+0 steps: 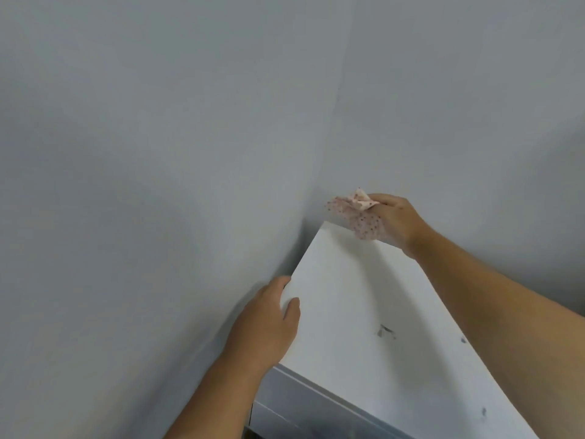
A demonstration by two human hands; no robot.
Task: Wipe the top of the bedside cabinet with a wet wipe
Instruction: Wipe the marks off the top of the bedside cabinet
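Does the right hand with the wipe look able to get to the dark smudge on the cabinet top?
Probably yes. The right hand grips the wet wipe at the far corner; the dark smudge lies nearer, on bare cabinet top, and the left hand holds the side edge, out of the way.

The white bedside cabinet [364, 296] stands in a corner between grey walls [158, 153], its top bearing a few dark smudges [385, 331].

White bedside cabinet [364, 312] in corner: right hand [395, 221] holds spotted wet wipe [361, 217] at far edge; left hand [269, 321] grips left edge.
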